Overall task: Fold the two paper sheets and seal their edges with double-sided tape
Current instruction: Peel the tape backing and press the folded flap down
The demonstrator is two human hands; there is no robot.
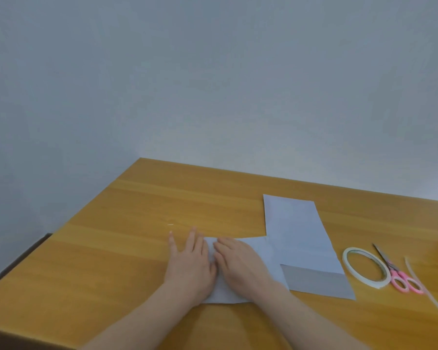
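White paper is the whole matter of this job, thin and light, soft enough to crease under a fingertip and ready to slide on the smooth wooden table [127, 223]; the folded sheet [261, 253] nearest the person lies near the front centre of the table, with both hands flat on top of it; the left hand [190, 258] rests on its left end, fingers spread and partly over the bare wood, and the right hand [238, 261] lies just beside it, fingers together, palm down, so neither hand pinches anything; they seem to be pressing a crease flat. Touching the first sheet's right end, the second folded sheet [301, 238] runs from near to far, a darker strip showing at its near edge. To the right, well clear of the paper, sit the ring of double-sided tape [349, 266], the pink-handled scissors [395, 274] and a loose pale strip [425, 291]. Paper like this is best held flat under a palm near the fold, then lifted by a corner or free edge; a hard tug would likely tear or wrinkle it.
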